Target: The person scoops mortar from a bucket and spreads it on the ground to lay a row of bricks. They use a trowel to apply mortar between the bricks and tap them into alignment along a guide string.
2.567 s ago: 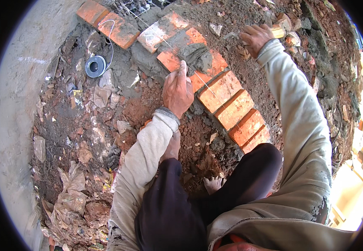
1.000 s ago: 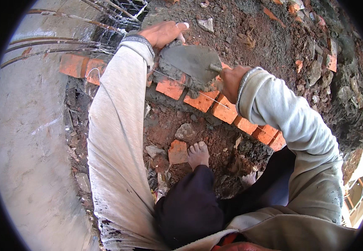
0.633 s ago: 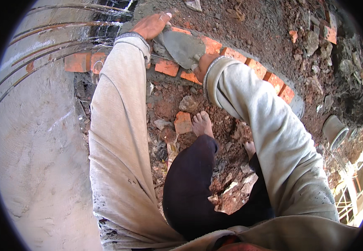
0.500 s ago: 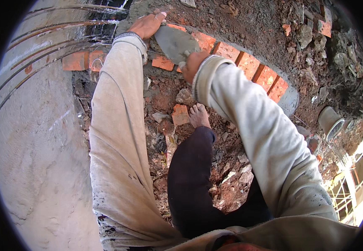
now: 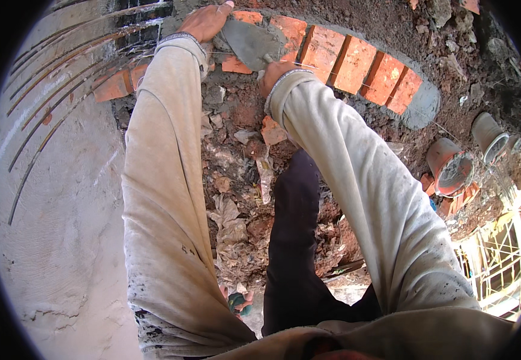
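Note:
My right hand (image 5: 274,77) grips a pointed trowel (image 5: 249,45). Its grey, mortar-smeared blade lies over the left part of a row of orange bricks (image 5: 350,64). Grey mortar (image 5: 423,108) borders the row at its right end and along its far side. Beyond the blade's left edge, my left hand (image 5: 205,24) rests at the row's left end, thumb stretched out and apart from the trowel. Its other fingers are partly out of sight at the top of the picture. A thin string (image 5: 308,66) crosses the near part of the bricks.
Bent reinforcing bars (image 5: 62,66) stick out at the left above a grey concrete surface (image 5: 56,252). Two mortar-stained buckets (image 5: 450,167) lie tilted at the right. Rubble and broken brick (image 5: 273,130) cover the soil around my leg. Pale metal bars (image 5: 500,258) stand at the lower right.
The view has shifted, so the bricks and both hands sit higher in it and the buckets show more fully. My foot is now hidden behind my right sleeve. The trowel stays in my right hand.

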{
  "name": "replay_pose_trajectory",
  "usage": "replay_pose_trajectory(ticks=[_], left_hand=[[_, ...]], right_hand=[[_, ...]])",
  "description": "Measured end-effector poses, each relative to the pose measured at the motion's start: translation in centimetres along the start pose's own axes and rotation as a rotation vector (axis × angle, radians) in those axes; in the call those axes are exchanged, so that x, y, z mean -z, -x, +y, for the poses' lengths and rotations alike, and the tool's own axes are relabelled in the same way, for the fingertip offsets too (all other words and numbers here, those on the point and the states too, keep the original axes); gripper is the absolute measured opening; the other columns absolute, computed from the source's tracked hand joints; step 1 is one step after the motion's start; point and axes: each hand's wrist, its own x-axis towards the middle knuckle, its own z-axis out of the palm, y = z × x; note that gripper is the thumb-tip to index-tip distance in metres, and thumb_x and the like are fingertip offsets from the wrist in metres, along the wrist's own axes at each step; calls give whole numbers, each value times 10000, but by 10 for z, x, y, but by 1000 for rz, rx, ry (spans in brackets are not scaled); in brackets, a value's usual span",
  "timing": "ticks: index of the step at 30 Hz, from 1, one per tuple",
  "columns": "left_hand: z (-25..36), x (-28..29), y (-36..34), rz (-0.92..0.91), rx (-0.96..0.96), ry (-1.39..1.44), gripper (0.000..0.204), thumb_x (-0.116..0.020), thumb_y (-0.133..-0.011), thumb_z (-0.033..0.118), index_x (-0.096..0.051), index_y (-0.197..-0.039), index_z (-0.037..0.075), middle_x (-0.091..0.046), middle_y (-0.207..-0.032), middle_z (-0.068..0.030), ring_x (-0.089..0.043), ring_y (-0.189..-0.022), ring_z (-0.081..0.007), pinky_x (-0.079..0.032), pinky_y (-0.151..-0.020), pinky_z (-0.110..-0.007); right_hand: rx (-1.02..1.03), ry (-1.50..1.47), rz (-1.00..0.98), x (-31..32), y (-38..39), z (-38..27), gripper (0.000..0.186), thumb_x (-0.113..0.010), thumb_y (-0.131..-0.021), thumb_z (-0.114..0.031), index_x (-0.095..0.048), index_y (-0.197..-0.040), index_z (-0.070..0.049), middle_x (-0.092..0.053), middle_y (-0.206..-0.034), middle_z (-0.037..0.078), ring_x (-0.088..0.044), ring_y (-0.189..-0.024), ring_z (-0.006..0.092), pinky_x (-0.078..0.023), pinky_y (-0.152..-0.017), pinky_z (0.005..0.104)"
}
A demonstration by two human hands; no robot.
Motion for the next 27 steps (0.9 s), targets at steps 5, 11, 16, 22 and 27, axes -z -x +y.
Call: replay_pose_trajectory(ticks=[5, 11, 16, 22, 27], left_hand=[[36, -19, 39, 466, -177, 221, 631, -268, -976, 541, -452, -1397, 109, -449, -1423, -145, -389, -1326, -339, -283, -1106, -407], [78, -58, 177, 612, 412, 636, 644, -288, -992, 459, -444, -1353, -51, -445, -1397, -241, -398, -1317, -365, -291, -1091, -389], [63, -42, 268, 517, 881, 909, 577, -347, -985, 415, -591, -1199, -62, -619, -1185, -233, -576, -1115, -360, -391, -973, -396], [-1, 22, 178, 410, 349, 637, 562, -350, -994, 394, -595, -1191, -71, -632, -1163, -217, -598, -1096, -299, -404, -980, -362], [61, 93, 63, 64, 317, 439, 590, -282, -993, 438, -633, -1178, 1, -621, -1191, -207, -558, -1150, -321, -371, -1011, -368]], right_hand=[[2, -377, 157, -23, 99, 82, 534, -624, -869, -450, -441, -1140, -29, -635, -830, 242, -656, -788, 397, -514, -724, 468], [-127, -396, 292, -75, 190, 174, 440, -648, -779, -179, -465, -1131, 11, -625, -888, 240, -643, -850, 412, -513, -783, 440], [15, -1095, 255, -105, 183, 117, 414, -524, -884, -264, -529, -1208, -7, -631, -909, 287, -632, -871, 451, -510, -768, 476], [-96, -825, 222, -68, 109, 15, 554, -483, -917, -504, -471, -1169, -11, -620, -978, 328, -584, -947, 507, -475, -807, 524], [4, -669, 188, -82, 18, -9, 550, -511, -915, -444, -416, -1172, 33, -630, -862, 316, -618, -869, 474, -489, -738, 528]])
